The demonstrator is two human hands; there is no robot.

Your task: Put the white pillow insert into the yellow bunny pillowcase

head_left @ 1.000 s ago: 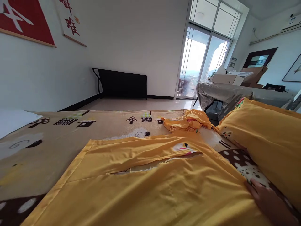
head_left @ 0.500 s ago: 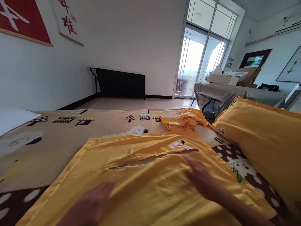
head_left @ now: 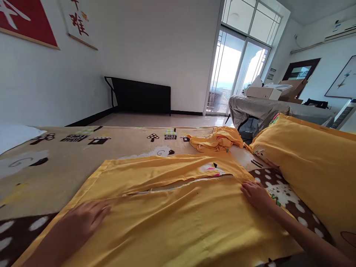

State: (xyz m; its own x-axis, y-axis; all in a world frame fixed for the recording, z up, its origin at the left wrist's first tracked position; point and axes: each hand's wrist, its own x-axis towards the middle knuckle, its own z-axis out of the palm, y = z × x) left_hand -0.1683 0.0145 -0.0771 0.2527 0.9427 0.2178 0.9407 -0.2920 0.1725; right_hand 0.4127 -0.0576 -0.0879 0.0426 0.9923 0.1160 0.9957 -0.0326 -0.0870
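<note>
A yellow pillowcase lies flat on the patterned bedspread, its opening slit running across the middle. My left hand rests flat on its left part with fingers stretched out. At the case's right edge my right hand also lies flat and open, just below the slit's end. Neither hand holds anything.
A stuffed yellow pillow lies at the right. A crumpled yellow cloth sits beyond the pillowcase. A white pillow is at the far left. Behind are a covered table with boxes and a glass door.
Both hands came onto the pillowcase and slid outward: the left to the left side, the right from the middle to the right edge. The fabric now lies smoother.
</note>
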